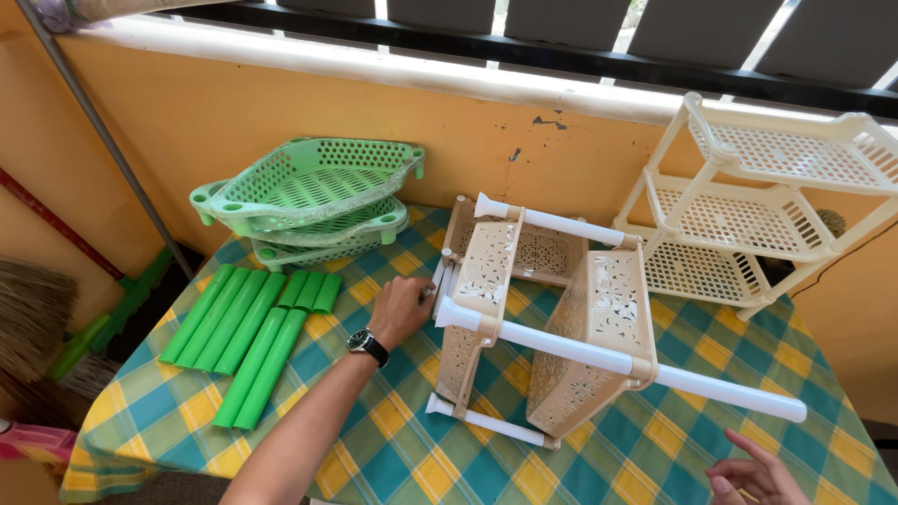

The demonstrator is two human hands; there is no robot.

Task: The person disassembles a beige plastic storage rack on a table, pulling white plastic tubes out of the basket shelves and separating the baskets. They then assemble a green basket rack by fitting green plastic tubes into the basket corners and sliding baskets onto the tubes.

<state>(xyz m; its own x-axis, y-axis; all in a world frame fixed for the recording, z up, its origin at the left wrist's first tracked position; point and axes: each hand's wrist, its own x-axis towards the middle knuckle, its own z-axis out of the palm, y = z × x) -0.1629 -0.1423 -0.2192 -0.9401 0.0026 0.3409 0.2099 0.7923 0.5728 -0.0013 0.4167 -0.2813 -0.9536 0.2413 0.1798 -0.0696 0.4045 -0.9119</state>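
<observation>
A beige plastic shelf rack (pixel 561 309) with white tube posts lies on its side on the checked tablecloth (pixel 412 458). My left hand (pixel 400 309), with a black wristwatch, reaches to the rack's left end and grips a white tube (pixel 438 281) there. My right hand (pixel 756 472) hovers at the lower right with fingers apart, holding nothing, just below the long white post (pixel 655 365) that sticks out from the rack.
Several green tubes (pixel 248 332) lie at the left of the table, with stacked green trays (pixel 313 196) behind them. An assembled white three-tier rack (pixel 758 206) stands at the back right against the orange wall. Brooms lean at the far left.
</observation>
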